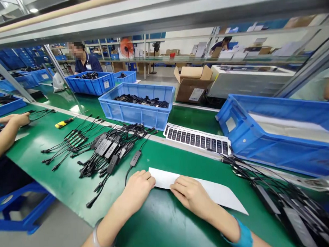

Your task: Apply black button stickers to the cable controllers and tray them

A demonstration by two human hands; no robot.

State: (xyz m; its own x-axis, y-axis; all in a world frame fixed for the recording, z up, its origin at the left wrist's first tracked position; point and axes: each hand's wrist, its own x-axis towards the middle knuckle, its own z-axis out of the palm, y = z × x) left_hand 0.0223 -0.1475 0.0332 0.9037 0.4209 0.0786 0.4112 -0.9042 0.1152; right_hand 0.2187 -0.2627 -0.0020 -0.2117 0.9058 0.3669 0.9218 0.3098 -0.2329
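On counter (162, 224): sheet (221, 195) front centre. Cable pile (106, 149) behind-left of it, label strip (197, 138) behind, bin (137, 112) beyond the strip. Second bin (276, 148) far right, seemingly tilted; more cables (286, 202) in front of it.

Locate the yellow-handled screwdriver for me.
Head view, upper left: the yellow-handled screwdriver lies on the green bench, between a co-worker's hand and the pile of black cabled controllers.

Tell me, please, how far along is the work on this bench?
Seemingly done: the cable pile at the right. In hand: left hand and right hand rest on a white paper strip. Seemingly left: the cable heap at the left and a sheet of stickers.
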